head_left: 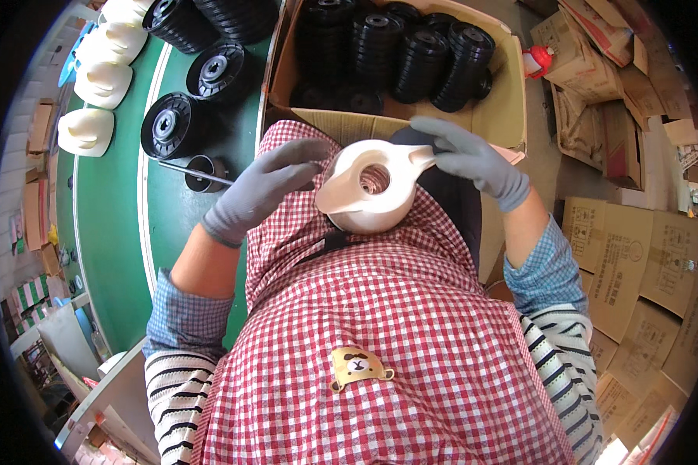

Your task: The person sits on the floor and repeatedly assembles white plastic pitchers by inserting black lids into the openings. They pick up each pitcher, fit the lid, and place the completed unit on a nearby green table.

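And here's the white thermal jug point(376, 211), dead ctr on the lap, over the red-check apron point(302, 318). Mouth's facing up, no lid on, coppery shine down inside. Body & collar look joined, so I'd call it approx. half done: top unclosed. No black part seen on it, but its underside's hidden, so can't say re: the bottom.

L hand point(267, 182), gray glove, at 9 o'clock from the jug: fingers loosely curved, nothing in the grip, just beside the wall. R hand point(473, 159), also gloved, at 2 o'clock: fingers spread, tips right by the narrow projection; contact's hard to call. Broad projection's at 8 o'clock; which is spout & which handle, can't tell.

Further out, 10 o'clock: green tabletop point(108, 256) w/ black ribbed round parts point(167, 128), a dark cup point(204, 174) & a metal rod point(194, 172) across it; rod's use unclear. Beyond, a row of cream moulded parts point(85, 132), top ones cut off at the rim. At 12 o'clock, an open carton point(341, 124) stacked w/ black discs point(423, 66), lowest ones in shadow. Plenty unfitted, then. Flat cardboard point(620, 263) at 4 o'clock; far edges too warped to read.
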The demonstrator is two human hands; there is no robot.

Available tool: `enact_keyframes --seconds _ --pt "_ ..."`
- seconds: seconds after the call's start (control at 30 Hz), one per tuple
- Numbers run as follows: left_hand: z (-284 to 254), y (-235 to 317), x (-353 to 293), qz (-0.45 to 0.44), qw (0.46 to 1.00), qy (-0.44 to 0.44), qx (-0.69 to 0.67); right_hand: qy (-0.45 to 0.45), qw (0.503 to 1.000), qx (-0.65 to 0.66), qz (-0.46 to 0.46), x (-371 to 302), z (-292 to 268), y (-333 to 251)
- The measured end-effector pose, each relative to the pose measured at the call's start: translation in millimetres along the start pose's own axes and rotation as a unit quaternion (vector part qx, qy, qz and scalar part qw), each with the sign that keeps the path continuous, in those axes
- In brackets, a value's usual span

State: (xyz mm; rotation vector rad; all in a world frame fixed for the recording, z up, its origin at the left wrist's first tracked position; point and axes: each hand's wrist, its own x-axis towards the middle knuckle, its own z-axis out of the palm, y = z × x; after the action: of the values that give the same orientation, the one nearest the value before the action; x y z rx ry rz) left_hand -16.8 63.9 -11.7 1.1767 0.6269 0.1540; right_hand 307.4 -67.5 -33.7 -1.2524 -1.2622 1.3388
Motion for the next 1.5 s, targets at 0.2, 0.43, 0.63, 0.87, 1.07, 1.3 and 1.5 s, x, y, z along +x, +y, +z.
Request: enact_keyframes --seconds 0.2,0.43,0.63,0.87,1.07,1.3,1.5 --pt "4.4 -13.0 -33.5 0.029 0.996 0.079 0.007 0.157 0.960 -0.225 -0.055 -11.7 25.7 52.1" --pt "32.9 34.8 -24.6 0.135 0.971 0.085 0.179 0.130 0.937 -0.294 -0.137 -7.6 49.9 -13.1" --pt "73.7 29.0 11.3 0.044 0.788 0.109 0.605 0.098 0.945 -0.279 -0.139 -2.6 95.2 -42.4" --pt "21.0 25.7 -40.0 0.059 0.983 0.128 0.120 0.177 0.967 -0.113 -0.148 -31.7 1.4 -7.9" --pt "39.2 -75.5 -27.8 0.039 0.996 -0.003 0.080 0.059 0.892 -0.354 -0.274 -5.1 30.1 -43.2" --pt "-12.0 -9.3 41.1 0.184 0.922 0.087 0.329 -0.018 0.871 -0.442 -0.216 -21.1 54.7 -10.3" --pt "10.4 -0.7 132.5 0.129 0.939 -0.166 0.274 -0.171 0.822 -0.454 -0.299 48.8 -14.9 -20.7"
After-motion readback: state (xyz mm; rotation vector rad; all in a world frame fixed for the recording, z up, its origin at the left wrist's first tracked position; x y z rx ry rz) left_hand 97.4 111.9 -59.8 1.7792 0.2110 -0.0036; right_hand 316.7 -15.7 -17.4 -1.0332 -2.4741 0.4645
